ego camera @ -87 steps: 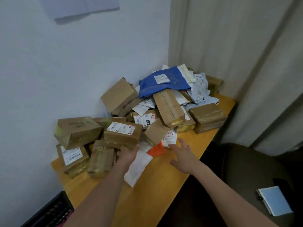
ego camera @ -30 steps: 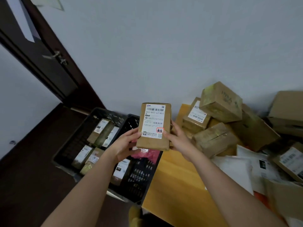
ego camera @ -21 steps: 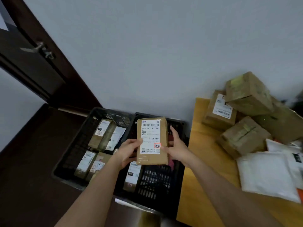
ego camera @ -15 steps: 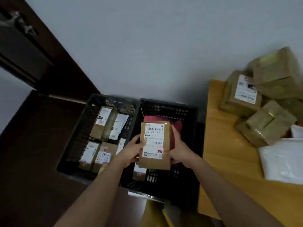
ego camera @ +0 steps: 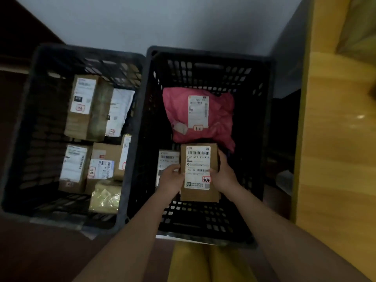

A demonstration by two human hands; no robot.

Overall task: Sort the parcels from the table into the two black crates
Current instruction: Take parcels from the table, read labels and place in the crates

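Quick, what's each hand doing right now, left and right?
Left hand: closed on the left edge of the brown box, over the right crate.
Right hand: closed on the same box's right edge.

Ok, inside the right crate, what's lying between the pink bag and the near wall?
In the head view, the brown labelled box, held by the left hand and right hand, and beside it another labelled parcel, between the pink bag and the right crate's near wall.
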